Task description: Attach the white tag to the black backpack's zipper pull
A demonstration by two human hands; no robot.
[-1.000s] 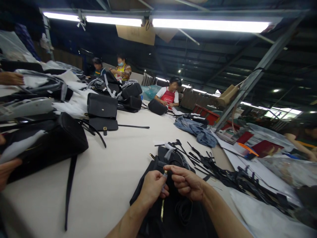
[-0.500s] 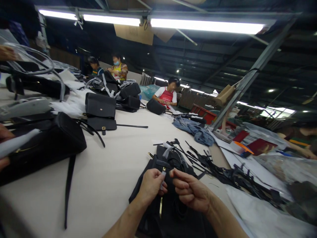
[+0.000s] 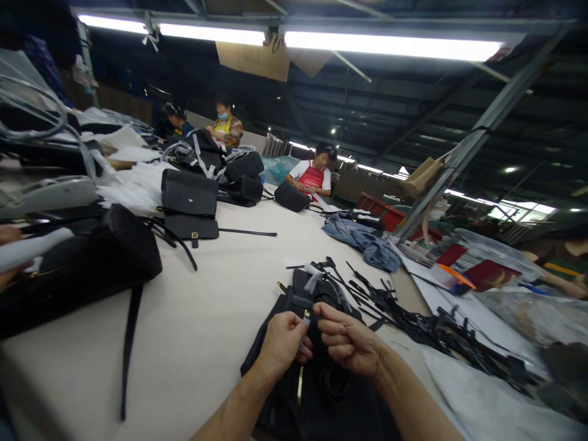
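"Nearer the gold fitting (image 3: 307,313) than in the earlier frame, your right hand (image 3: 346,340) works beside your left hand (image 3: 282,343); what stage is this?"

"Close finger work at the fitting, by the look of it; your left clamps the pale wrap (image 3: 306,321) just below it, your right's fingers curl together, anything between them too small to tell; the black bag (image 3: 358,410) lies beneath both."

"And the next move?"

"It calls for a steady left grip and light right fingertips; bare tabletop (image 3: 197,331) gives you room left of your left hand, past the bag's edge; loose straps (image 3: 432,327) crowd beyond your right."
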